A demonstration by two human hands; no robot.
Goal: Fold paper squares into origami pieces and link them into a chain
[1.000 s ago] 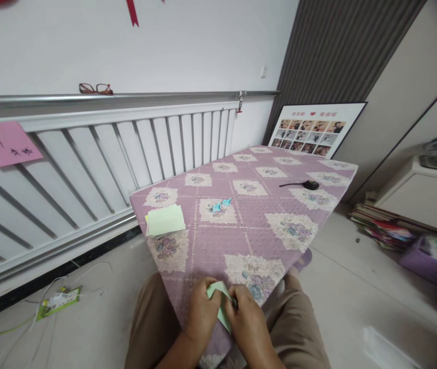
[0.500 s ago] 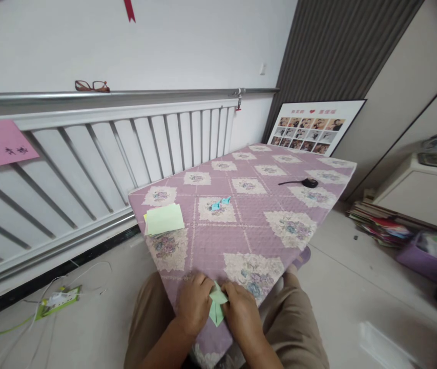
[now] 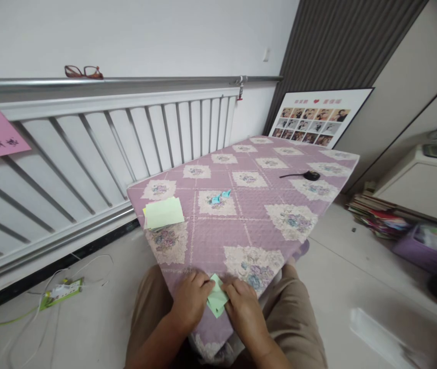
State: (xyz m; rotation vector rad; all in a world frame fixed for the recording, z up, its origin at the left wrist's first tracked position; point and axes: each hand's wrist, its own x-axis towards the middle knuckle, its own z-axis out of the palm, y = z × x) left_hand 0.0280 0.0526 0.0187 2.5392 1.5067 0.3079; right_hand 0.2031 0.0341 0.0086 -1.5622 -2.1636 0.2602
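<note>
A small light green sheet of folded paper (image 3: 217, 297) lies at the near corner of the table, shaped like a diamond with flaps at its lower end. My left hand (image 3: 192, 300) pinches its left side, thumb and fingers at the edge. On the right edge, my right hand (image 3: 241, 305) grips it in the same way, with fingertips close to the paper's middle. Farther up the cloth sit two small blue folded paper pieces (image 3: 215, 199). A stack of pale green and yellow paper sheets (image 3: 163, 213) rests near the table's left edge.
A purple floral tablecloth (image 3: 222, 236) covers the table. A black round object with a thin tail (image 3: 311, 175) lies toward the right. Along the left runs a white radiator (image 3: 149, 133), with glasses (image 3: 83, 72) on the pipe above. A power strip (image 3: 62, 293) with cables is on the floor.
The green paper's flaps have shifted: the long split lower point is now a more compact diamond. Both hands remain on its sides. The camera view has tilted slightly downward.
</note>
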